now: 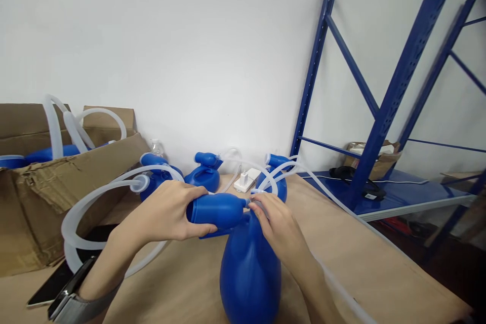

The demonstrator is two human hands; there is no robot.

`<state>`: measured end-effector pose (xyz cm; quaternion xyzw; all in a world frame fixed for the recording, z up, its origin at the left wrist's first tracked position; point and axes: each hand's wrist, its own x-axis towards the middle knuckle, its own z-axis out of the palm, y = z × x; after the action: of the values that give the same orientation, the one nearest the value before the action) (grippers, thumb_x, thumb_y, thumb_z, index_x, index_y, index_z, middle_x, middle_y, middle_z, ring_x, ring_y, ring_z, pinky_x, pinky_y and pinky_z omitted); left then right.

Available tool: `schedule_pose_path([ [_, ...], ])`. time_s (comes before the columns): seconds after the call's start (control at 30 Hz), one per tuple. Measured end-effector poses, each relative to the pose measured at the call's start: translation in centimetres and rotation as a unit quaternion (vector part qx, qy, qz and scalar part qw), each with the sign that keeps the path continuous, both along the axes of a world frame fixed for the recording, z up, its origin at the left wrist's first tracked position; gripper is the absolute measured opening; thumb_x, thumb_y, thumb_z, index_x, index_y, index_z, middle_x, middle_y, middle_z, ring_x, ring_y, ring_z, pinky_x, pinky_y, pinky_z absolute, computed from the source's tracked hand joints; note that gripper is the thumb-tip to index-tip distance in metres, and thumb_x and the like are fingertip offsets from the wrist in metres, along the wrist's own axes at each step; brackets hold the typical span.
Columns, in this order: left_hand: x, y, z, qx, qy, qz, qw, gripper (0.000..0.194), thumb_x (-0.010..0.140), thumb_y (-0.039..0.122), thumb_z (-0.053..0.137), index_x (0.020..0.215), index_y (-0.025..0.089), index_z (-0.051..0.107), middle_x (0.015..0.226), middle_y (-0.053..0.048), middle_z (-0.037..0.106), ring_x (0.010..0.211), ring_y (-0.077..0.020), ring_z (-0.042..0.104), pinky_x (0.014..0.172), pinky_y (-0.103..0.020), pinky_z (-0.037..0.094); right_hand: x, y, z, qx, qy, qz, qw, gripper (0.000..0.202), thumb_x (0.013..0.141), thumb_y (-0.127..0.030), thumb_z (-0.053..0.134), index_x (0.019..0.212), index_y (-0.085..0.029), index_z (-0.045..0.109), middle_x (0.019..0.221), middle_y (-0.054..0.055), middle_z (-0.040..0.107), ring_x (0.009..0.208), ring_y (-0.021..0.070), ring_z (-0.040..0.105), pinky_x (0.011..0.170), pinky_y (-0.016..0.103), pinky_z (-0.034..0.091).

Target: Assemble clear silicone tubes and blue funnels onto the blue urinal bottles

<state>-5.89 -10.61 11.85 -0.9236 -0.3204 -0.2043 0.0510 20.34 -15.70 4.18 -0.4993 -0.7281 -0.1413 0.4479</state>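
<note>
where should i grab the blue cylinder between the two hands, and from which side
Probably around the wide barrel of the blue cylinder, coming from the left. It lies sideways, wide end toward the left hand, whose thumb and fingers straddle it; its narrow tip meets the right hand, leaving little room there.

Blue bottle (250, 273), blue cylinder (220, 211), whitish tube (346, 292), brown box (26, 228), tan tabletop (364, 263), white wall (212, 50)

Left fingers (196, 192) in a wide curve, right fingers (269, 203) pinched, forearms (127, 235) angled inward
</note>
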Motion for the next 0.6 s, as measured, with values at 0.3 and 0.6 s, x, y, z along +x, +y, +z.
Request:
schedule_pose_path([
  [0.3, -0.3, -0.6, -0.5, 0.174, 0.029, -0.025, 0.984, 0.050, 0.091, 0.059, 0.063, 0.124, 0.022, 0.065, 0.104, -0.006, 0.078, 0.074, -0.0244, 0.073, 0.059, -0.032, 0.043, 0.0, -3.7, 0.4, -0.111, 0.211, -0.012, 0.971, 0.058, 0.100, -0.064, 0.043, 0.065, -0.021, 0.060, 0.060, 0.005, 0.060, 0.059, 0.0187, 0.057, 0.057, 0.032, 0.045],
  [0.6, 0.2, -1.0, -0.8, 0.328, 0.012, -0.075, 0.942, 0.041, 0.100, 0.045, 0.056, 0.129, 0.016, 0.060, 0.109, -0.010, 0.077, 0.069, -0.0206, 0.072, 0.058, -0.033, 0.046, -1.0, -2.3, -0.2, -0.352, 0.594, 0.306, 0.655, 0.064, 0.084, -0.070, 0.068, 0.053, -0.018, 0.043, 0.044, -0.008, 0.036, 0.034, 0.0028, 0.029, 0.038, 0.021, 0.016],
])
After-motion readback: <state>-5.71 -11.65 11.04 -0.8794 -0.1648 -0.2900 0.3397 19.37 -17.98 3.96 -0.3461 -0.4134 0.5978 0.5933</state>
